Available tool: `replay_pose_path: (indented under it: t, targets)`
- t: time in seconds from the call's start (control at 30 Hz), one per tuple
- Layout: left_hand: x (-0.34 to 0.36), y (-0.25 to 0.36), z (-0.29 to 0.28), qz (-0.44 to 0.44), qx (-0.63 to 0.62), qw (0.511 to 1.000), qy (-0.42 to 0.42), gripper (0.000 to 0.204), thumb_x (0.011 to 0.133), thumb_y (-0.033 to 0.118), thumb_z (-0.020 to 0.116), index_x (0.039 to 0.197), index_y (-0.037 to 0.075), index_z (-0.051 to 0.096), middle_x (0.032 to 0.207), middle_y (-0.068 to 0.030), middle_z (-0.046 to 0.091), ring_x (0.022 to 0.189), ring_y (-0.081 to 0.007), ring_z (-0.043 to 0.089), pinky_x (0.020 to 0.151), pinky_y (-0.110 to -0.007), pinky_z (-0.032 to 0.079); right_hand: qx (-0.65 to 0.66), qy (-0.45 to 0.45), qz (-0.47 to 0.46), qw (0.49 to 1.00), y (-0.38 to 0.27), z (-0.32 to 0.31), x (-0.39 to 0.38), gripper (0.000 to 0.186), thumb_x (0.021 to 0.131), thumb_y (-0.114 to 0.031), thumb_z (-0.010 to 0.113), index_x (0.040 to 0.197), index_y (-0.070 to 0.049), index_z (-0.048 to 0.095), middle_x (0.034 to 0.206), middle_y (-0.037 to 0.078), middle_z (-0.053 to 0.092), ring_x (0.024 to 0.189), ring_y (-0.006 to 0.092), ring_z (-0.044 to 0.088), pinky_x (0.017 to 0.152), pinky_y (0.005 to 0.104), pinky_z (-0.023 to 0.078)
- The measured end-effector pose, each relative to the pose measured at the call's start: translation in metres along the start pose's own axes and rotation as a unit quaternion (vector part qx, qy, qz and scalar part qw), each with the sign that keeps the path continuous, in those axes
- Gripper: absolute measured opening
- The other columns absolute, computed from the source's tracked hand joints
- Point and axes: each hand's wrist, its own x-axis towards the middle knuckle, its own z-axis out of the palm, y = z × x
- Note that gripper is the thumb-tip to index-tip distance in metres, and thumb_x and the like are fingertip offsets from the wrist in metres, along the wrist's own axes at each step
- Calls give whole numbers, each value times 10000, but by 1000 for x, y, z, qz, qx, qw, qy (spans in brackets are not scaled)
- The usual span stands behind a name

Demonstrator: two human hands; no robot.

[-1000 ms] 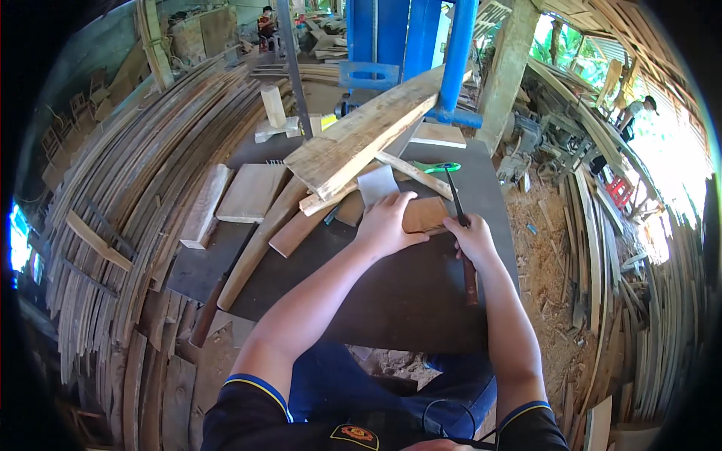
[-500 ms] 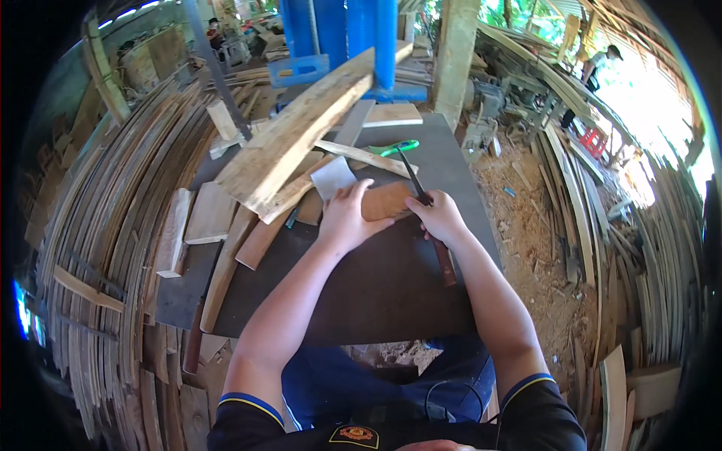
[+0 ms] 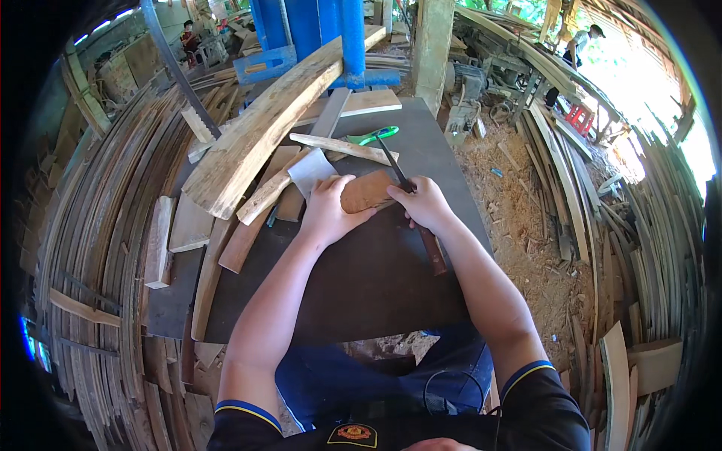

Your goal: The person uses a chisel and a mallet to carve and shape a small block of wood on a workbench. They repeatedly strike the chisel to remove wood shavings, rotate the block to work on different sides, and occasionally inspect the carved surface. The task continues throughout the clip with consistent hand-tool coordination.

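Observation:
A short brown wooden block is held above the dark tabletop. My left hand is closed around its left end, the fingers over the far side and the thumb along the near side. In my right hand is a narrow dark-bladed hand tool with a brown handle. Its blade points away from me and crosses the block's right end; whether it is a knife or a file I cannot tell. Just beyond my left hand a white sheet rests against wood pieces.
A thick plank slants across the table's far left, among several boards. A green-handled tool lies beyond a thin stick. A blue metal post stands behind. Stacked timber lines both sides; people are in the distance.
The whole view has shifted, so the table and timber sit farther left and slightly higher in the picture. Both hands keep their hold on the block and the tool.

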Motion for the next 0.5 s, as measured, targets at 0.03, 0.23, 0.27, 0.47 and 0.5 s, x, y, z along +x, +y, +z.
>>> replay_pose_path:
  t: [0.03,0.23,0.27,0.47,0.5]
  targets:
    - [1,1,-1,-8,0,1000,-12,745,713,436,890,1270,8,641,1246,-186,665,1183,-386,596,1052,-483,465,3,1,1,1000,0,-1,0,413,929,-342,737,956,62,655,644,99,638,476,182,635,450,329,518]
    - [1,1,2,-7,16,1000,-9,758,702,467,888,1262,20,645,1210,-171,671,1168,-391,596,1044,-491,454,9,1,4,1000,2,-3,1,390,935,-324,731,950,60,662,639,101,646,469,175,632,446,326,517]
    - [-1,-1,3,-8,18,1000,-5,756,701,470,888,1261,23,645,1207,-167,670,1164,-392,597,1041,-495,453,10,-3,0,1000,1,-2,-1,386,935,-320,732,948,60,665,637,102,648,469,174,633,446,325,516]
    - [2,5,0,-3,32,999,-16,726,698,468,888,1244,55,647,1179,-150,672,1138,-389,597,1022,-514,451,0,-6,-9,1000,0,-8,0,361,923,-290,751,934,65,684,633,106,655,475,167,637,447,318,520]
    - [2,7,0,-4,40,999,-17,720,698,466,889,1242,60,647,1174,-148,672,1134,-388,597,1019,-516,451,3,-10,-10,1000,2,-9,0,358,920,-285,755,937,66,689,632,106,655,476,165,637,448,316,521]
